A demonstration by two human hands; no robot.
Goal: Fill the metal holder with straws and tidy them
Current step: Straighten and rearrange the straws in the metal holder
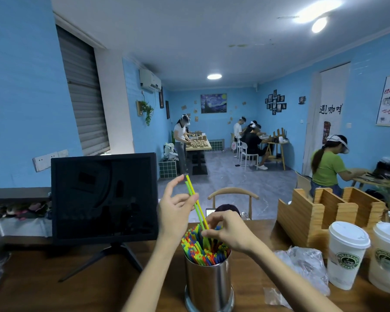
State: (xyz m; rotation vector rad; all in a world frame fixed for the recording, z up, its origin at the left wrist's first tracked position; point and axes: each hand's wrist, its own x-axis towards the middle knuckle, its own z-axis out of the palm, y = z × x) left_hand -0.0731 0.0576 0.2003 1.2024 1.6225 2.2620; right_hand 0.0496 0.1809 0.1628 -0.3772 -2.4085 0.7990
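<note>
A shiny metal holder [208, 287] stands on the wooden counter near the front edge, packed with several colourful straws [195, 246]. Two long straws, one green and one yellow [193, 192], rise slanted out of the bunch toward the upper left. My left hand [175, 212] pinches these two straws near their upper part, with the index finger on their top ends. My right hand [226, 231] hovers over the holder's mouth and pinches the same straws low down, where they enter the bunch.
A black monitor [104, 197] on a stand is left of the holder. Two lidded paper cups [347, 255] and a crumpled clear plastic bag [306, 264] lie to the right, with a wooden organiser [320, 212] behind them. People work at tables farther back.
</note>
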